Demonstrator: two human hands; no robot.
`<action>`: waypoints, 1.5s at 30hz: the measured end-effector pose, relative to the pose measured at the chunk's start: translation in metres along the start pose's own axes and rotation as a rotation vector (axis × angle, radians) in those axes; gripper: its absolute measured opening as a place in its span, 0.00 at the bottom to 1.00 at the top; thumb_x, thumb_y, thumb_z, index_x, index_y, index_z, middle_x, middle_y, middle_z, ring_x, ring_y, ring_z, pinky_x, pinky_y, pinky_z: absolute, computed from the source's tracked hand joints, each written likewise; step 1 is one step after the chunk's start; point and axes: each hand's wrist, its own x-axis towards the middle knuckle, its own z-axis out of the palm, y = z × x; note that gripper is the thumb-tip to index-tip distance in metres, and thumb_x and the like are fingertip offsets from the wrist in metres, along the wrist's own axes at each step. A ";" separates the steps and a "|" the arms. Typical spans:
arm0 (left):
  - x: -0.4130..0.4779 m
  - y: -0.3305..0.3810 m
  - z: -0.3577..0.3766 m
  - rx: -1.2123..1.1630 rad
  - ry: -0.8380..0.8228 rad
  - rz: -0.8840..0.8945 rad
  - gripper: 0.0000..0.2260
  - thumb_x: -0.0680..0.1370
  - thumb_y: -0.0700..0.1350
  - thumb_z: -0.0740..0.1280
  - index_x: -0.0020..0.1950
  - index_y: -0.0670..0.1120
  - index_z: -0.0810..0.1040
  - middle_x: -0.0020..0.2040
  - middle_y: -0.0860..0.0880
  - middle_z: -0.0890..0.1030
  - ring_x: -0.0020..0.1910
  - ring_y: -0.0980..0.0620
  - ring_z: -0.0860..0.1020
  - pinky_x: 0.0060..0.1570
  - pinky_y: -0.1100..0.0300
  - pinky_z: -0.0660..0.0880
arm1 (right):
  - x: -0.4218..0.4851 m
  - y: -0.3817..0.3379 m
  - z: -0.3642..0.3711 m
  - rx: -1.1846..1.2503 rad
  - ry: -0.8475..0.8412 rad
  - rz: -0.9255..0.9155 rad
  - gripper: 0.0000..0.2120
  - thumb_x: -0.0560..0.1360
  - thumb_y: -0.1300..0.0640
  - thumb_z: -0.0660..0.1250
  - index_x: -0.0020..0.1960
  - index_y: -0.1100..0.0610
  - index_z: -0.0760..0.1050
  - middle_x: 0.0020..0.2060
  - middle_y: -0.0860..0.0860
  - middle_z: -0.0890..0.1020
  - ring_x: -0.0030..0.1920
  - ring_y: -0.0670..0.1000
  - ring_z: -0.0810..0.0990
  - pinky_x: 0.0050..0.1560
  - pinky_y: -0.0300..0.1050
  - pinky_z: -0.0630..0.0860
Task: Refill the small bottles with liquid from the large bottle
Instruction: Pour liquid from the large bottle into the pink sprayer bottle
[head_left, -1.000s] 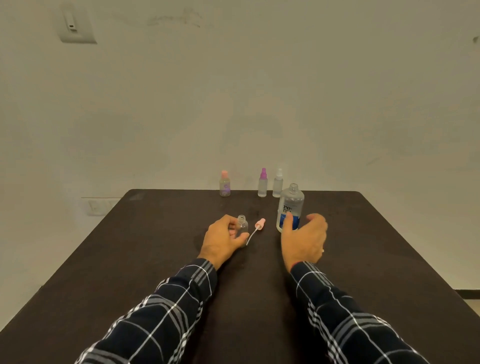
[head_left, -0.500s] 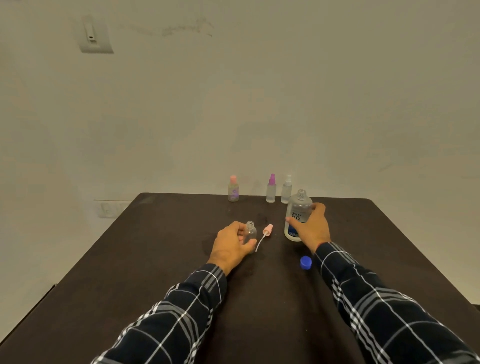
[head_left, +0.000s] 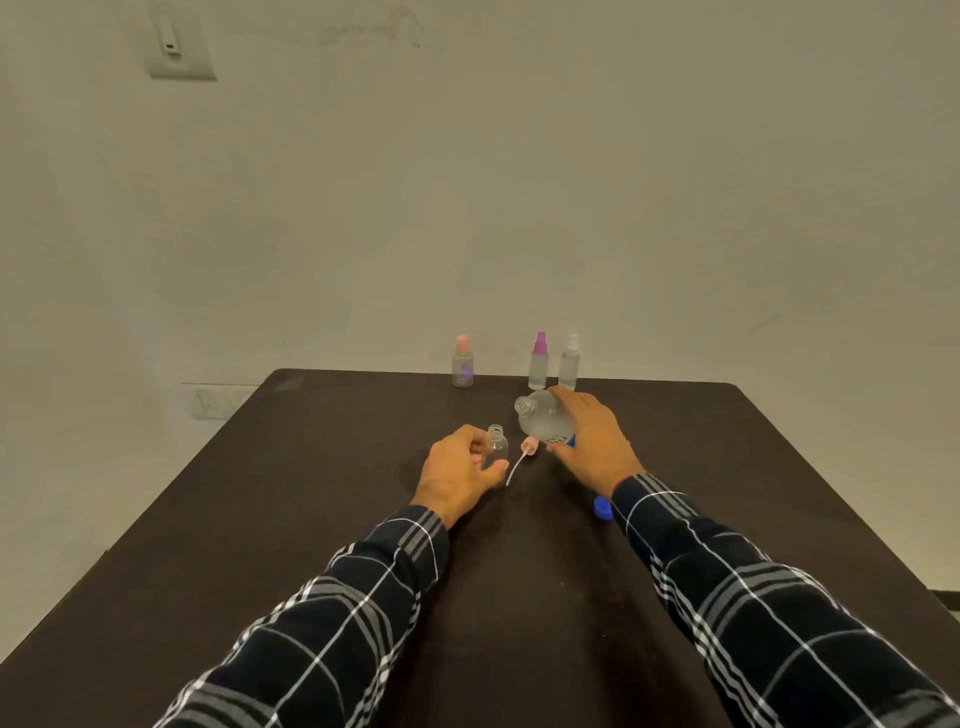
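Your left grip (head_left: 457, 475) holds the small bottle (head_left: 497, 448) upright on the bench (head_left: 311, 493), and its top is off. Your right grip (head_left: 592, 447) is wrapped round the big bottle (head_left: 545, 422). It is tipped, with its open mouth just beside the small bottle. The pink top (head_left: 529, 446) lies between them. The blue cap (head_left: 602, 506) lies by your right wrist. A pink bottle (head_left: 462, 364), a purple bottle (head_left: 538, 361) and a white bottle (head_left: 570, 361) stand at the far edge.

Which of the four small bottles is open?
The clear one gripped by the left hand, neck bare; its sprayer lies beside it. The pink-topped, purple-topped and white-topped ones behind are capped.
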 end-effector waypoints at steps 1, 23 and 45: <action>0.000 0.000 0.000 0.003 -0.003 -0.003 0.16 0.74 0.47 0.77 0.59 0.51 0.78 0.52 0.55 0.82 0.51 0.57 0.81 0.59 0.54 0.80 | 0.000 0.000 0.001 -0.034 -0.010 0.001 0.35 0.72 0.55 0.75 0.75 0.48 0.63 0.69 0.52 0.72 0.69 0.57 0.70 0.69 0.60 0.69; -0.004 0.004 -0.001 0.037 0.002 0.018 0.17 0.75 0.47 0.76 0.62 0.48 0.78 0.52 0.54 0.81 0.49 0.58 0.80 0.58 0.59 0.79 | 0.002 -0.006 0.008 -0.164 -0.019 -0.091 0.34 0.73 0.51 0.73 0.75 0.42 0.61 0.69 0.50 0.70 0.70 0.56 0.67 0.70 0.65 0.67; -0.002 0.001 -0.001 0.027 -0.013 0.008 0.16 0.74 0.48 0.76 0.59 0.51 0.78 0.52 0.54 0.82 0.50 0.57 0.81 0.59 0.54 0.80 | 0.007 -0.018 0.000 -0.350 0.008 -0.112 0.33 0.75 0.56 0.72 0.74 0.41 0.61 0.68 0.49 0.69 0.71 0.56 0.65 0.69 0.72 0.63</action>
